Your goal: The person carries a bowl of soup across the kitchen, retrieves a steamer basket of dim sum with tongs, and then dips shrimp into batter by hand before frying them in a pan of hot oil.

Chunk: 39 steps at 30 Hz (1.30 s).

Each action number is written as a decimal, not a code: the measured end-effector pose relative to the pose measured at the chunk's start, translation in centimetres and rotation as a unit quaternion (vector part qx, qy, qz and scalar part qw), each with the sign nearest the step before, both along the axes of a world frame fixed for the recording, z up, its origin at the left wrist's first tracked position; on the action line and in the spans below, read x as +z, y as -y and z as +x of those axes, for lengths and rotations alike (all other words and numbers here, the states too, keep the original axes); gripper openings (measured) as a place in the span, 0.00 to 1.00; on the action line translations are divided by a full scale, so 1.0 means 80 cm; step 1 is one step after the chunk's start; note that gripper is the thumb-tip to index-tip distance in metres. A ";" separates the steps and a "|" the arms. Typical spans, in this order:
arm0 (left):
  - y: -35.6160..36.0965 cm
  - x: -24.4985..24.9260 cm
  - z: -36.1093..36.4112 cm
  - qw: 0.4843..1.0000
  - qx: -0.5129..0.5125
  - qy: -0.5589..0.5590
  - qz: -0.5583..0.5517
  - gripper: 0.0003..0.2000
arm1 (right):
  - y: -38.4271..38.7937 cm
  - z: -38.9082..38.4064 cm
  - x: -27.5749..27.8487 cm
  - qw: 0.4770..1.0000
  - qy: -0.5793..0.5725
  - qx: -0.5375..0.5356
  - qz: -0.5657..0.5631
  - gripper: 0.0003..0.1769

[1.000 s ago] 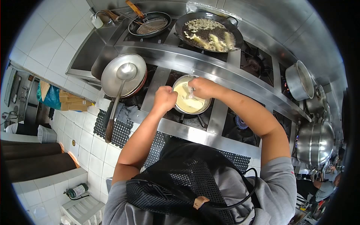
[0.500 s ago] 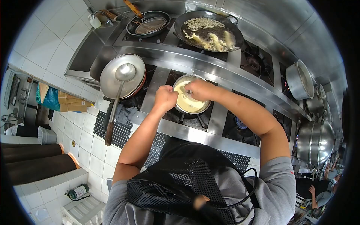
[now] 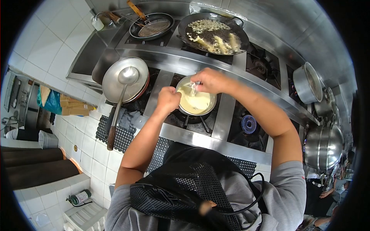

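A round metal bowl (image 3: pixel 214 106) of pale yellow batter (image 3: pixel 197 104) sits over a front burner of the stove. My left hand (image 3: pixel 168 100) is closed on the bowl's left rim, its thumb at the edge. Over the bowl's far side, my right hand (image 3: pixel 211 81) has its fingers pinched together around something small and batter-smeared, partly hidden by the fingers; its kind cannot be made out. Behind the bowl, a wok (image 3: pixel 246 44) of dark oil holds pale frying pieces (image 3: pixel 221 44).
A ladle (image 3: pixel 128 76) lies across a wide metal pan (image 3: pixel 111 82) on the left. Farther back, a strainer (image 3: pixel 154 28) rests in a frying pan (image 3: pixel 168 34). A lit burner (image 3: pixel 248 124) burns at right, near several metal pots (image 3: pixel 323 146). Another person's arm (image 3: pixel 327 193) shows at lower right.
My right hand has lifted slightly up and away from the batter, with its forearm shifting right. The lit burner shows more fully. My left hand stays on the bowl's rim.
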<state>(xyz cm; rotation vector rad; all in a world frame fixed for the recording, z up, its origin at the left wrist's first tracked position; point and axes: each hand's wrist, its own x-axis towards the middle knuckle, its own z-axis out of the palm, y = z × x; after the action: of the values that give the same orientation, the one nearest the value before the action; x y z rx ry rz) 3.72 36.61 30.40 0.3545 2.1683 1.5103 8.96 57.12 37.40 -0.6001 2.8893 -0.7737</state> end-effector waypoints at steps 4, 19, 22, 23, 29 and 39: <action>-0.005 0.008 -0.004 1.000 -0.004 0.015 -0.003 0.09 | -0.010 -0.002 0.046 0.999 -0.037 0.007 0.014 0.07; -0.015 0.011 0.006 1.000 -0.018 0.020 -0.002 0.06 | 0.021 -0.002 -0.067 0.984 0.064 -0.058 0.158 0.12; -0.012 0.009 0.003 1.000 -0.014 0.016 -0.003 0.06 | 0.019 -0.004 -0.072 0.982 0.049 -0.043 0.175 0.11; -0.011 0.009 0.002 1.000 -0.015 0.011 -0.006 0.06 | 0.018 -0.002 -0.069 0.986 0.037 -0.040 0.159 0.10; -0.006 0.014 -0.009 1.000 -0.007 0.003 -0.008 0.07 | -0.004 0.001 0.010 0.996 -0.004 -0.037 0.078 0.11; -0.018 0.027 -0.031 1.000 -0.006 -0.007 0.003 0.10 | -0.027 0.005 0.145 0.994 -0.079 -0.019 0.070 0.06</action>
<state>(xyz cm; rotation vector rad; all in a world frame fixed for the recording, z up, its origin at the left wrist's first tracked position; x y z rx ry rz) 1.24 38.06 32.52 0.3800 2.1688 1.5121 9.36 59.27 49.03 -0.6175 3.0737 -0.5458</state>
